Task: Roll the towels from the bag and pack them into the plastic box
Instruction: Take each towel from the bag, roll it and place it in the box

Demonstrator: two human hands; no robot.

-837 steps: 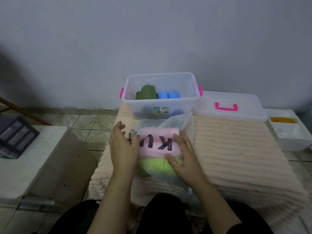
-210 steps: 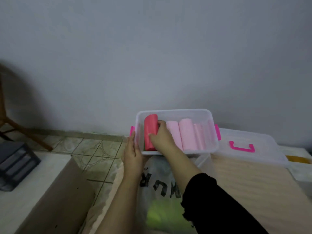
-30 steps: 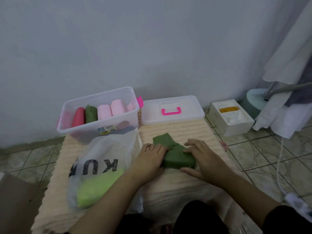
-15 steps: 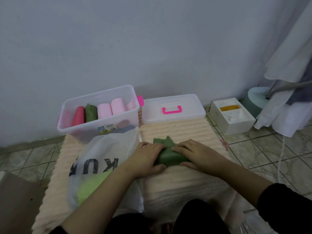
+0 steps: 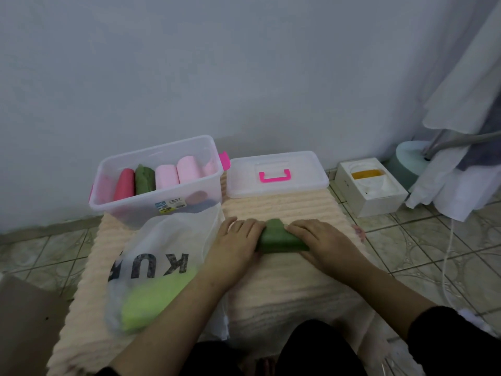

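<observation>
Head view. A dark green towel [image 5: 279,238] lies rolled on the ribbed cream mat [image 5: 284,278], just right of frame centre, a loose corner sticking up at its far edge. The left hand [image 5: 234,246] presses on the roll's left end, fingers laid over it and fairly straight. The right hand [image 5: 321,240] lies over the right end, fingers fairly straight across the top of the roll. Both hands press on the towel; neither is seen closed round it.

At 10 o'clock from the roll stands the clear plastic box [image 5: 162,210] with pink latches, open. Inside, left to right, stand a red roll [image 5: 125,183], a dark green roll [image 5: 145,180] and two pale pink rolls [image 5: 177,172], touching one another. More rolls show dimly through the front wall; their colours are unclear.

At 12 o'clock from the towel the lid [image 5: 276,173] with its pink handle rests on the mat's far edge, just beside the box.

At 8 o'clock lies the translucent bag [image 5: 168,251] with dark lettering, its mouth toward the box. A lime green towel [image 5: 154,297] shows through its near end.

At 2 o'clock a white carton [image 5: 371,185] sits on the tiled floor [image 5: 423,248]. White cloth [image 5: 466,109] hangs at the right edge.
</observation>
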